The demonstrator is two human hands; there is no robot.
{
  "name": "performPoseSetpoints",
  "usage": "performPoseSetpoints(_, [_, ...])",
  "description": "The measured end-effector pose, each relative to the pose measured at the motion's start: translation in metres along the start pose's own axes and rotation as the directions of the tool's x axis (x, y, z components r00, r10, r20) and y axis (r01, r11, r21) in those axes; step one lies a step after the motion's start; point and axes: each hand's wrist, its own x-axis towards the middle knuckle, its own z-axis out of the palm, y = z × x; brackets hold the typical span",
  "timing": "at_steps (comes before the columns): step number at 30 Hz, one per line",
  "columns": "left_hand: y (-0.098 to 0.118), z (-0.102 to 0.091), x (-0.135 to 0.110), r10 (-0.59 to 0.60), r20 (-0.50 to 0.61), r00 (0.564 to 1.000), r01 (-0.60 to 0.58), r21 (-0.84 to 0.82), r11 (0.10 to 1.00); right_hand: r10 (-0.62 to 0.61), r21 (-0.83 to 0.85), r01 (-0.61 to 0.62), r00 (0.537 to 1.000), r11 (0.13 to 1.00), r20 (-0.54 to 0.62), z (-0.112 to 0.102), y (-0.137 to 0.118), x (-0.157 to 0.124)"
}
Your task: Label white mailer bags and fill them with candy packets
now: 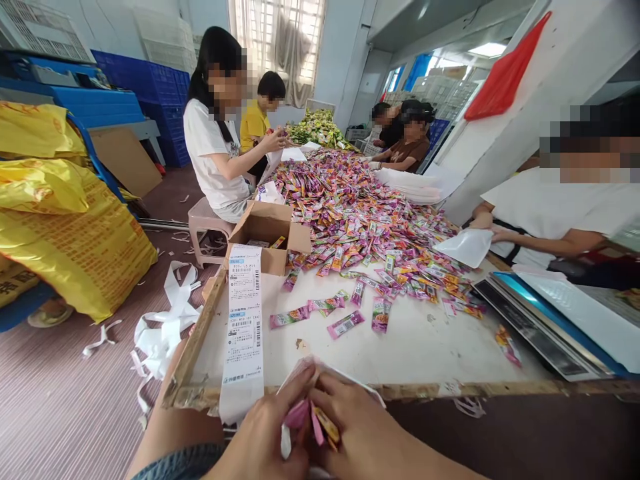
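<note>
At the table's near edge, my left hand (270, 430) is closed on the left side of a white plastic bag (304, 365). My right hand (353, 417) curls over the bag's other side, close against the left. Between my fingers, several small pink and orange snack packets (320, 427) show in the bag's mouth. The lower part of the bag is hidden by my hands. Beyond it, loose purple snack packets (346, 325) lie on the white tabletop (310, 347), in front of a large heap of similar packets (345, 200).
Left of my hands, a strip of printed labels (243, 333) hangs over the edge, near an open cardboard box (263, 230). A flat scale-like device (540, 333) lies at right. Co-workers sit along both sides. Yellow sacks (75, 233) and white scraps (167, 317) are on the left.
</note>
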Motion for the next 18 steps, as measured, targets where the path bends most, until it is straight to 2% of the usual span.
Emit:
performPoseSetpoints(2, [-0.003, 0.002, -0.002, 0.049, 0.034, 0.998, -0.048, -0.037, 0.998, 0.062, 0.080, -0.074, 0.988, 0.994, 0.143, -0.010, -0.008, -0.006])
performPoseSetpoints(3, [-0.003, 0.002, -0.002, 0.060, 0.042, 0.997, -0.058, -0.046, 0.997, 0.086, 0.106, -0.105, 0.981, 0.989, 0.174, -0.016, -0.014, -0.010])
performPoseSetpoints(5, [-0.001, -0.001, -0.004, 0.079, 0.027, 0.996, -0.078, -0.044, 0.996, 0.113, 0.105, -0.131, 0.981, 0.986, 0.160, -0.029, -0.026, -0.019])
performPoseSetpoints(7, [0.002, -0.004, -0.005, 0.146, -0.049, 0.988, -0.148, -0.029, 0.989, 0.084, 0.087, -0.099, 0.984, 0.991, 0.159, -0.044, -0.033, -0.023])
performPoseSetpoints(9, [0.005, -0.006, -0.007, 0.199, -0.103, 0.975, -0.201, -0.014, 0.979, 0.036, 0.106, -0.049, 0.991, 0.993, 0.129, -0.060, -0.022, -0.015])
performPoseSetpoints(11, [0.008, -0.007, -0.008, 0.167, -0.103, 0.981, -0.170, -0.013, 0.985, 0.029, 0.086, -0.023, 0.997, 0.996, -0.074, -0.077, 0.009, 0.006])
performPoseSetpoints(12, [0.010, -0.008, -0.008, 0.138, -0.083, 0.987, -0.139, -0.013, 0.990, 0.046, 0.039, -0.038, 0.974, 0.998, -0.222, -0.084, 0.031, 0.022])
performPoseSetpoints(13, [0.012, -0.008, -0.008, 0.110, -0.066, 0.992, -0.111, -0.013, 0.994, 0.051, -0.050, -0.076, 0.923, 0.996, -0.382, -0.089, 0.056, 0.039])
performPoseSetpoints(14, [0.013, -0.009, -0.008, 0.095, -0.057, 0.994, -0.096, -0.014, 0.995, 0.069, -0.144, -0.142, 0.904, 0.979, -0.421, -0.092, 0.082, 0.057])
performPoseSetpoints(15, [0.014, -0.009, -0.008, 0.083, -0.055, 0.995, -0.084, -0.014, 0.996, 0.094, -0.225, -0.190, 0.921, 0.956, -0.378, -0.092, 0.106, 0.075])
performPoseSetpoints(18, [0.012, -0.012, -0.009, 0.043, -0.064, 0.997, -0.045, -0.025, 0.999, 0.107, -0.293, -0.193, 0.952, 0.936, -0.286, -0.076, 0.158, 0.113])
